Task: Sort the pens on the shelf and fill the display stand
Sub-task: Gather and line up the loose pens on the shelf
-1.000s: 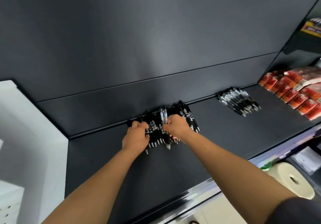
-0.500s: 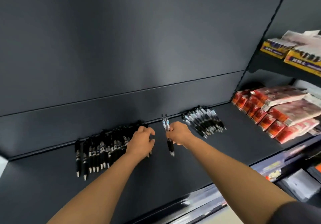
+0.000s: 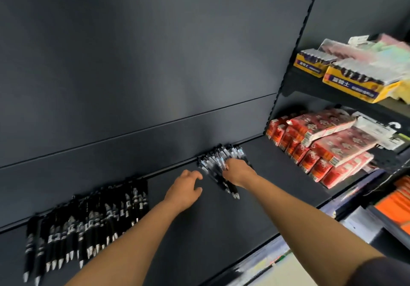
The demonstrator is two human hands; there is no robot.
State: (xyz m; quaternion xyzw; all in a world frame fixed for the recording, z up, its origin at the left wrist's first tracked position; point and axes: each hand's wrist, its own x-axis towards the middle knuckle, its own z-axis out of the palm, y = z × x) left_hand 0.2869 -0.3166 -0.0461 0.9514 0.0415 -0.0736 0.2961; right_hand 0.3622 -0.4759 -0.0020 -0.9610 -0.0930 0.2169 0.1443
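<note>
Head view:

- A dark, matt shelf (image 3: pixel 199 230) is shown, closed at the rear by a dark back panel (image 3: pixel 155 63) with a horizontal seam across it.
- A glossy front rail (image 3: pixel 261 261) is seen along the near edge of the shelf.
- A row of black pens (image 3: pixel 88 225) is laid out at the left of the shelf, tips toward the front and rear ends against the back panel.
- A second bundle of pens (image 3: pixel 218 159), with clear barrels and dark grips, is located further right, also against the back panel and well apart from the row.
- The right hand (image 3: pixel 238 172) is placed on the bundle, its fingers bent down among the pens. Whether a pen is pinched cannot be told because of blur.
- The left hand (image 3: pixel 184 191) is held over the bare shelf between the two pen groups, just beside the bundle. The fingers are spread and relaxed, and nothing is held.
- The bay is bounded on the right by a slotted upright (image 3: pixel 295 52).
- Red packs (image 3: pixel 321 150) are stacked on the shelf of the adjoining bay.
- Yellow boxes (image 3: pixel 350 83) are set on a higher shelf there.
- Orange items (image 3: pixel 397 201), blurred, are visible at the lower right.
</note>
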